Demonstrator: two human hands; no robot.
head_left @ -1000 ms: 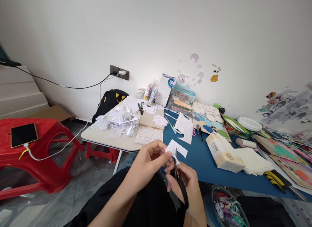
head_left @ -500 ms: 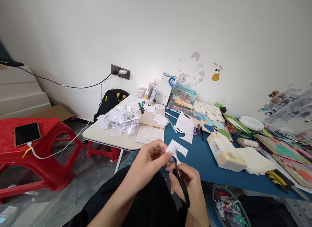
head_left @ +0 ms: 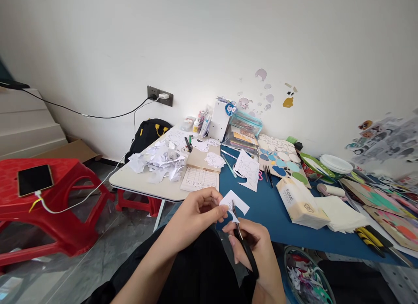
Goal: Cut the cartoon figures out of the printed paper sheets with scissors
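Observation:
My left hand (head_left: 196, 217) pinches a small white paper cut-out (head_left: 235, 203) with a printed drawing, holding it up over my lap. My right hand (head_left: 257, 254) grips black-handled scissors (head_left: 243, 241), whose blades point up into the paper's lower edge. Both hands hover just in front of the near edge of the blue table (head_left: 274, 217).
A pile of white paper scraps (head_left: 160, 160) lies on the cream table (head_left: 143, 186). A tissue pack (head_left: 298, 204), printed sheets (head_left: 247, 169) and coloured card clutter the blue table. A scrap bin (head_left: 305, 275) stands lower right. A phone (head_left: 35, 180) charges on a red stool (head_left: 62, 225).
The scissors have tilted and cut a little further into the paper; my right hand shifted slightly down and right. The paper turned a little in my left fingers.

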